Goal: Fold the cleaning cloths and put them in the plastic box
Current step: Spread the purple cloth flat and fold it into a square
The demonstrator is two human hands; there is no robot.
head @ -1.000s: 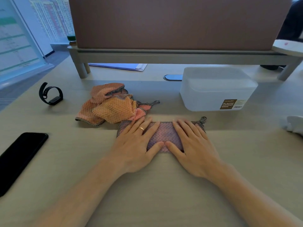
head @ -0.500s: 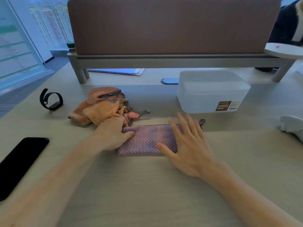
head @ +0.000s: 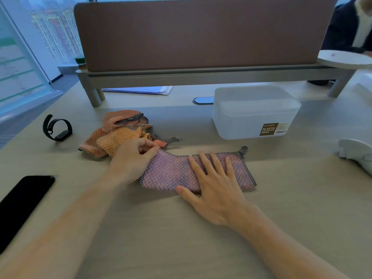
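A pink cleaning cloth [head: 169,172] with a black-and-white checked edge lies folded into a long strip on the table. My right hand [head: 215,186] rests flat on its middle and right part, fingers spread. My left hand [head: 134,158] pinches the cloth's far left corner between thumb and fingers. Just behind my left hand sits a crumpled heap of orange and pink cloths [head: 118,133]. The translucent plastic box [head: 253,111], with a brown label on its front, stands behind the pink cloth to the right; it looks empty.
A black phone [head: 22,204] lies at the left edge, a black wristband [head: 57,127] behind it. A brown desk divider [head: 201,35] on grey legs closes off the back. A white object [head: 356,154] sits at the right edge. Blue papers [head: 141,90] lie under the divider.
Both hands were pressing the cloth's middle. My left hand slid to the left end and took hold of the far corner; my right hand stayed flat, now nearer the right half.
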